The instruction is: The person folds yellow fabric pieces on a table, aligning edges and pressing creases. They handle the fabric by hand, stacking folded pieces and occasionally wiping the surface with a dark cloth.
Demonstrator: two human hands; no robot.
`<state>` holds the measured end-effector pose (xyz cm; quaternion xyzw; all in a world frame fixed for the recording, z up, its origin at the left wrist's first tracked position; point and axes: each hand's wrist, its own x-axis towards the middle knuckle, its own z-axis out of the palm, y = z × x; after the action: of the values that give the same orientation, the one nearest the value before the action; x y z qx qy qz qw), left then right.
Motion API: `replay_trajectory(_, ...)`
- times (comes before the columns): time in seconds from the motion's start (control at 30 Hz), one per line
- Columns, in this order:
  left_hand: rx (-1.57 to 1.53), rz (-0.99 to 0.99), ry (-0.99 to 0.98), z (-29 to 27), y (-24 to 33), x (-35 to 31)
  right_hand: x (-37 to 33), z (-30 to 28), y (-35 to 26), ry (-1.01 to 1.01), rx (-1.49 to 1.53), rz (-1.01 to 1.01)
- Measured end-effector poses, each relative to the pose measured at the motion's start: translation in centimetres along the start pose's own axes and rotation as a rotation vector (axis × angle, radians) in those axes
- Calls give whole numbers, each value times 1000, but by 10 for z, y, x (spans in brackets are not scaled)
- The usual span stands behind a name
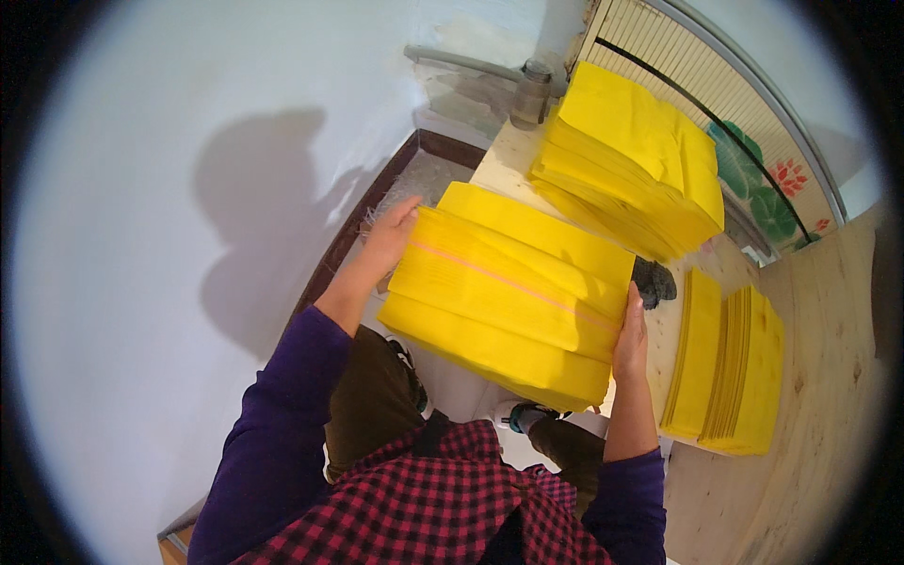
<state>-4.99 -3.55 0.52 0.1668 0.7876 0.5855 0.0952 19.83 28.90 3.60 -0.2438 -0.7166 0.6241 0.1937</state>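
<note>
Between my hands is a thick stack of folded yellow sheets [499, 315], tilted in front of my body, with a thin pink strip running across it. My left hand [388, 237] grips its upper left end, the fingers partly hidden behind the edge. At the right end, my right hand [632, 341] presses against the side, thumb up along the edge. The layers fan out slightly toward me. Just beyond it, a taller pile of yellow sheets [631, 155] rests on the wooden table [497, 168]. Whether the sheets are paper or cloth I cannot tell.
More yellow bundles [744, 367] stand on edge at the right, against a wooden board [829, 395]. A crumpled dark cloth [655, 282] lies near my right hand. At the back are a lidded bottle [533, 94] and a slatted panel with painted leaves [739, 155]. A white wall [141, 235] bounds the left.
</note>
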Motion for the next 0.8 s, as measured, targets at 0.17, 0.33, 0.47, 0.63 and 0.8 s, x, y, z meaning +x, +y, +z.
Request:
replay_trajectory(0.17, 168, 149, -37, 5, 3, 9, 1, -3, 7, -12, -55, 8)
replay_trajectory(0.33, 223, 253, -24, 3, 9, 6, 1, -1, 8, 0, -73, -21)
replay_trajectory(0.47, 284, 343, -60, 1, 16, 3, 0, 0, 9, 6, -82, -33)
replay_trajectory(0.63, 447, 456, -64, 6, 25, 4, 1, 0, 9, 17, -86, -46)
replay_trajectory(0.8, 522, 618, -44, 8, 19, 6, 3, -4, 11, 36, -85, -71)
